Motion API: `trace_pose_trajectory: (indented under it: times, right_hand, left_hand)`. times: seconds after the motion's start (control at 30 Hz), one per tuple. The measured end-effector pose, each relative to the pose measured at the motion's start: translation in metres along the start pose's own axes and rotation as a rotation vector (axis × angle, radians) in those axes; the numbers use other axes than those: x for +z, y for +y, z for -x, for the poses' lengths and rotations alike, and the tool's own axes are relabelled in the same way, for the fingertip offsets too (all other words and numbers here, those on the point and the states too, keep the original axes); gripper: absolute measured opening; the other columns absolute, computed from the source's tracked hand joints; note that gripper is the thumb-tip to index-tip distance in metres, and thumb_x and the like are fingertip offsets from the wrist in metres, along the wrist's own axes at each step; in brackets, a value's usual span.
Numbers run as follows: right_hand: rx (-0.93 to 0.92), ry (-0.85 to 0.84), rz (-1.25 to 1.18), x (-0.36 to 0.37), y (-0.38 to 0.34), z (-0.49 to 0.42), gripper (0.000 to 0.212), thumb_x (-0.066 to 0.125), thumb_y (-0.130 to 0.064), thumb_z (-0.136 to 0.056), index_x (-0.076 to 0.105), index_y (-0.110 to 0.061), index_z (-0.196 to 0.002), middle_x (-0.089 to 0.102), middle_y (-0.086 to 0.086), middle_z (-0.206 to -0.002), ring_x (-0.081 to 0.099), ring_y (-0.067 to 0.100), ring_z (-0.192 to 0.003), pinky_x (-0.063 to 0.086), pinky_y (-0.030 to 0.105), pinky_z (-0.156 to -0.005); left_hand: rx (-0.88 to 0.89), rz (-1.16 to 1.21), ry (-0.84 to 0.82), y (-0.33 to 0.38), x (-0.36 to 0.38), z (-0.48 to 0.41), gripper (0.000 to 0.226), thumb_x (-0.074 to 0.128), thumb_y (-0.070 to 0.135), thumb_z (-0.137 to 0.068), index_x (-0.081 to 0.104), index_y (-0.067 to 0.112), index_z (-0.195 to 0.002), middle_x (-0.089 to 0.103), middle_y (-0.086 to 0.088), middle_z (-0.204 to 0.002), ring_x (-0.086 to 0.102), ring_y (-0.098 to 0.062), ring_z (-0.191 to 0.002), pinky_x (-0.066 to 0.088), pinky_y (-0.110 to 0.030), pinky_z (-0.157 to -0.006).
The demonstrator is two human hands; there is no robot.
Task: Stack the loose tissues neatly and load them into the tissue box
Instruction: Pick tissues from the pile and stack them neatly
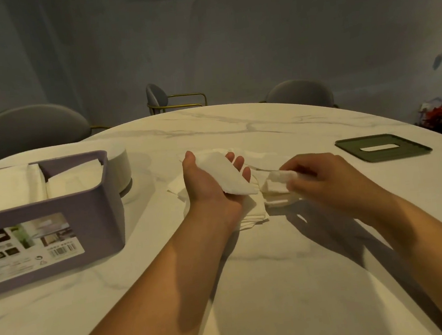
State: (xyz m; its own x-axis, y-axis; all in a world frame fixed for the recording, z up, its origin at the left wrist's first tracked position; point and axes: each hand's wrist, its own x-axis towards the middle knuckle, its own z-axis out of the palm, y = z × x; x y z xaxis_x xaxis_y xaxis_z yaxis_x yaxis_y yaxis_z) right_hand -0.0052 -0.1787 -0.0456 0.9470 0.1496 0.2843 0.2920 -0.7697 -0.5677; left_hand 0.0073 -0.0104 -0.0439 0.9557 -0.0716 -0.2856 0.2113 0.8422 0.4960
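Currently left hand (211,187) palm-up, fingers nearly straight, folded tissue (231,174) lying loose across it. Right hand (323,179) pinches second tissue (280,178) at edge of loose pile (254,212) on desk (253,285). Tissue box (56,210) well to left, part-filled. Risks — thin sheet drags neighbours or unfolds, stack goes crooked; ungripped palm tissue slides off.

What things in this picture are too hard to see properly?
All head view.
Label on the tissue box: print too small, blurry.
Tissue box's left end: cut off by the picture edge.
Tissue pile: partly hidden by the left hand.
White round thing: mostly behind the box.
Small tissue pinched by the right hand: blurred.
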Motion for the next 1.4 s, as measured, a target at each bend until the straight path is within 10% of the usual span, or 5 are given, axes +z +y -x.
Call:
trace_pose_trajectory:
  times: [0.3, 0.57, 0.77, 1.03, 1.4]
  right_hand:
    - [0.308, 0.200, -0.337, 0.006, 0.013, -0.005, 0.024, 0.051, -0.013, -0.095, 0.055, -0.020, -0.117, 0.055, 0.000, -0.109, 0.054, 0.021, -0.098, 0.050, 0.028, -0.074]
    - [0.854, 0.278, -1.176, -0.005, 0.010, -0.006, 0.030, 0.063, -0.034, -0.089, 0.055, -0.015, -0.110, 0.057, 0.006, -0.105, 0.052, 0.019, -0.066, 0.033, 0.013, -0.033]
    - [0.699, 0.425, -1.151, -0.007, 0.008, -0.004, 0.029, 0.066, -0.012, -0.087, 0.052, -0.012, -0.112, 0.054, 0.009, -0.101, 0.054, 0.020, -0.083, 0.048, 0.018, -0.049]
    - [-0.117, 0.286, -0.425, 0.015, -0.018, 0.006, 0.027, 0.063, -0.001, -0.087, 0.067, -0.028, -0.087, 0.067, -0.015, -0.084, 0.063, 0.007, -0.078, 0.048, 0.009, -0.060]
    - [-0.176, 0.074, -0.397, 0.014, -0.022, 0.007, 0.028, 0.045, -0.021, -0.097, 0.061, -0.040, -0.084, 0.059, -0.021, -0.093, 0.058, 0.007, -0.092, 0.048, 0.017, -0.079]
  left_hand:
    - [-0.037, -0.040, -0.009, 0.001, 0.002, 0.002, 0.059, 0.041, 0.061, -0.090, 0.061, 0.010, -0.111, 0.068, -0.010, -0.101, 0.065, -0.022, -0.086, 0.051, -0.034, -0.066]
    - [-0.055, -0.046, 0.010, -0.002, 0.006, 0.006, 0.060, 0.045, 0.062, -0.088, 0.056, 0.014, -0.123, 0.065, -0.010, -0.113, 0.064, -0.023, -0.094, 0.053, -0.035, -0.068]
    - [-0.102, -0.153, -0.046, -0.012, 0.011, 0.013, 0.050, 0.051, 0.053, -0.089, 0.054, 0.014, -0.121, 0.065, -0.012, -0.111, 0.062, -0.024, -0.094, 0.053, -0.036, -0.079]
    - [-0.173, -0.273, -0.184, -0.029, 0.009, 0.012, 0.061, 0.044, 0.064, -0.087, 0.057, 0.017, -0.125, 0.068, -0.013, -0.096, 0.063, -0.025, -0.087, 0.054, -0.037, -0.068]
    - [-0.099, -0.138, -0.071, -0.025, 0.008, 0.008, 0.059, 0.038, 0.066, -0.089, 0.055, 0.022, -0.126, 0.067, -0.014, -0.110, 0.065, -0.029, -0.092, 0.056, -0.040, -0.063]
